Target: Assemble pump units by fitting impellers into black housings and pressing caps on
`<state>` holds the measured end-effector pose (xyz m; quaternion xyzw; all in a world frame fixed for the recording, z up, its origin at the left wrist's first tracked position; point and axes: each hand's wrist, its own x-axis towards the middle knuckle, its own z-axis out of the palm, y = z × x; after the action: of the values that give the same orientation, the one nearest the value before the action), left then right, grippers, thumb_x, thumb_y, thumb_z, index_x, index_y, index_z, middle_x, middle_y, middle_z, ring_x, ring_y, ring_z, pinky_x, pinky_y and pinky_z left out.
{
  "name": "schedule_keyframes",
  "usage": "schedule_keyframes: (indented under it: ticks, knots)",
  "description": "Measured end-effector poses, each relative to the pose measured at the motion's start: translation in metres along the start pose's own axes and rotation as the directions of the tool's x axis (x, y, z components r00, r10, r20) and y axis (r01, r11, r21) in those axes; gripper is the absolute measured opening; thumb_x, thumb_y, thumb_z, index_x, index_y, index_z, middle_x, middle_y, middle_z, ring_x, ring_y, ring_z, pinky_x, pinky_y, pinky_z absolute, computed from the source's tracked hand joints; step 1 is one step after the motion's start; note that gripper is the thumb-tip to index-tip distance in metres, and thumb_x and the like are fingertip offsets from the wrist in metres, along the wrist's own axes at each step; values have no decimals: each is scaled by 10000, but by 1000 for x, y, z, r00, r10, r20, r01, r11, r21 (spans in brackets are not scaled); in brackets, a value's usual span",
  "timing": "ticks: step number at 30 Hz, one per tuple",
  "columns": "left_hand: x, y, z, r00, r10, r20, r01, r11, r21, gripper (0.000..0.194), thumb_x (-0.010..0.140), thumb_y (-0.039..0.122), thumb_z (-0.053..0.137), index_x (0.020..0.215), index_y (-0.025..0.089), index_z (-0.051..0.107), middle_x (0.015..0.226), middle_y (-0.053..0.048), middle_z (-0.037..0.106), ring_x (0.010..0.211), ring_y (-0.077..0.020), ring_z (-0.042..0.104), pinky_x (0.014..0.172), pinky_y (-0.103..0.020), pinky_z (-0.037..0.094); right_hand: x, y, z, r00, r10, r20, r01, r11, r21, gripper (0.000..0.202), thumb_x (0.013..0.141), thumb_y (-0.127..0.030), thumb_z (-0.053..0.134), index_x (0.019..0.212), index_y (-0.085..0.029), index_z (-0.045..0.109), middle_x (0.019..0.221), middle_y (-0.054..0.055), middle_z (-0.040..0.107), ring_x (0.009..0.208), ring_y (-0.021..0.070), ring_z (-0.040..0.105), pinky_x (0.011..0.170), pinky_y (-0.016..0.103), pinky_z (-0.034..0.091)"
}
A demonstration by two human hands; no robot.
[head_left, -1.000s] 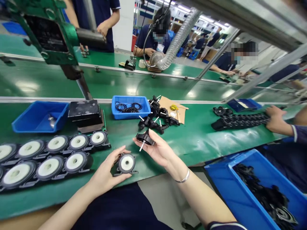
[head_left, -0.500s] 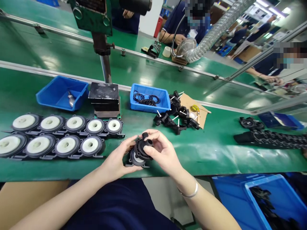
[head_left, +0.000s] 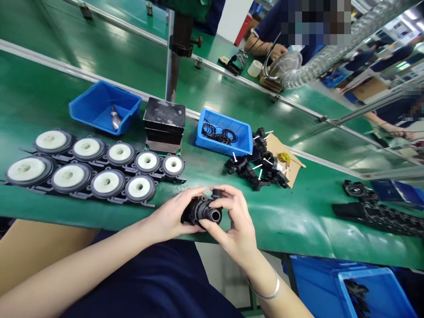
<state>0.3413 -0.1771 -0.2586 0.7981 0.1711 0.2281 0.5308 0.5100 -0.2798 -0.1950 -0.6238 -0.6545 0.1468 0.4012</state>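
Note:
Near the bench's front edge, a black plastic housing (head_left: 202,211) with a round spout is held between both hands. My left hand (head_left: 172,214) wraps its left side, thumb and fingers around the lower part. My right hand (head_left: 236,216) grips the spout and the upper cover from the right. The white disc inside is hidden now. To the left, two rows of black housings with white discs (head_left: 107,181) lie on the green bench (head_left: 291,216). Behind them stands a black metal block (head_left: 164,115).
A blue bin (head_left: 99,106) holds a metal tool; another blue bin (head_left: 225,132) holds black rings. Black parts with white pins (head_left: 260,170) lie beside cardboard (head_left: 291,174). More black parts (head_left: 377,214) are at right. A person's hand (head_left: 277,52) works across the bench.
The black cover has come down over the white disc, and my right fingers have shifted around its spout. The camera view has turned, so the bench items appear further right.

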Motion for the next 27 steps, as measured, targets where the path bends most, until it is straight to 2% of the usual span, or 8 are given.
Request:
schedule_keyframes:
  ticks: [6,15,17,20,22,24,25,27]
  knots:
    - [0,-1,2,1000,2,-18,-2,1000,-9,789,808,325,785,1461,229,353,1408,-139,564,1308,-286,557,1137,-457,445,-2,3,8,999,28,-19,-28,1000,4,279,851,-240,736,1060,-222,552,1236,99,522,1237,229,498,1014,397,466]
    - [0,-1,1,999,28,-32,-28,999,19,783,812,374,784,1459,236,363,1431,-149,551,1318,-306,555,1116,-469,470,0,-1,-1,997,56,-47,-53,996,78,245,856,-239,726,1059,-235,588,1243,91,518,1219,250,536,1013,441,473]
    - [-1,-1,1,999,40,-37,-39,999,29,776,818,377,779,1459,244,362,1436,-146,547,1325,-304,550,1108,-461,481,2,-4,-4,994,93,-61,-85,988,133,223,865,-251,713,1054,-239,595,1249,92,516,1208,259,562,1014,458,481]
    - [-2,0,-1,999,46,-25,-44,997,56,787,827,383,773,1472,263,337,1427,-131,553,1321,-283,554,1092,-430,500,7,-8,-9,974,161,-158,-110,950,291,187,898,-307,665,1058,-241,594,1258,94,515,1152,263,621,994,472,508]
    - [-3,4,-3,999,51,3,-51,993,109,790,850,373,752,1492,267,305,1422,-122,554,1322,-264,551,1101,-415,496,13,-7,-12,943,229,-239,-118,907,403,167,946,-361,589,1065,-244,584,1263,95,541,1139,259,641,998,482,517]
    - [-5,13,-8,998,55,39,-62,971,229,764,884,341,715,1509,247,286,1423,-128,547,1309,-254,559,1090,-405,507,19,1,-12,895,336,-294,-164,860,483,192,997,-400,480,1078,-250,569,1265,93,584,1175,251,634,1027,489,508]
    - [-7,18,-10,996,68,54,-82,944,320,735,900,317,693,1509,221,294,1420,-140,546,1300,-259,563,1082,-411,514,22,8,-10,872,386,-300,-204,845,495,222,1011,-416,440,1084,-250,567,1258,90,608,1196,245,626,1040,483,503]
    - [-10,30,-15,988,132,83,-155,837,525,660,918,261,659,1486,139,345,1386,-177,567,1285,-292,569,1089,-458,503,28,26,-6,857,448,-254,-310,843,439,295,1022,-457,391,1110,-243,573,1243,89,644,1199,230,624,1030,442,514]
